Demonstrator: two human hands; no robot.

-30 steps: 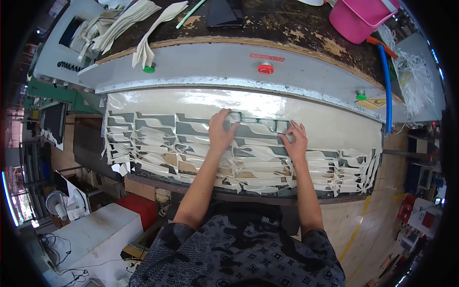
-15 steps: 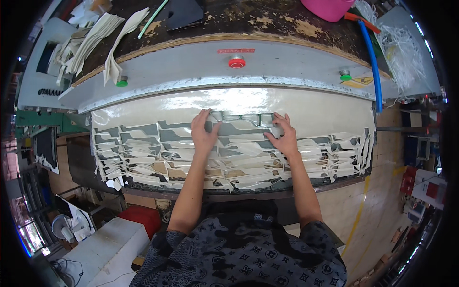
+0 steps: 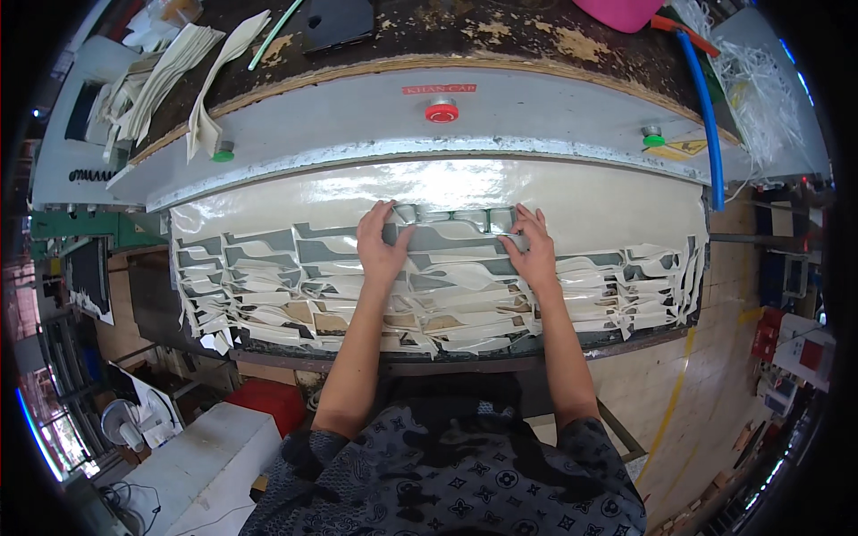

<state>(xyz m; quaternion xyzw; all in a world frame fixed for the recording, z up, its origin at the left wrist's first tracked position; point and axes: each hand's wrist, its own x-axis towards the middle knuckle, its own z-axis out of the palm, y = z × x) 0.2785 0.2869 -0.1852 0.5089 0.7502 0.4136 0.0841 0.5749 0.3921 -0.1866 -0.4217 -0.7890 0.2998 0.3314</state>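
Observation:
A narrow green-edged metal frame, which looks like a cutting die [image 3: 488,221], lies on a glossy cream sheet [image 3: 268,192] along the border of its cut-out part. My left hand [image 3: 381,245] grips the die's left end, fingers over the far edge and thumb at the near side. At the right end, my right hand [image 3: 534,243] pinches the die between thumb and fingers. Nearer to me the sheet is a web of curved strips and offcuts [image 3: 465,279], with a grey-green board [image 3: 349,245] showing through the gaps.
A grey machine beam [image 3: 322,121] spans just beyond the sheet, bearing a red button [image 3: 441,111] and green buttons [image 3: 654,136] [image 3: 222,152]. Cut cream pieces [image 3: 170,76] are stacked on the worn top at far left. A blue tube [image 3: 711,125] hangs at the right.
My right thumb has moved up from the sheet to the die's near edge, closing the right-hand grip. The left hand stays at its end. The whole view has shifted slightly.

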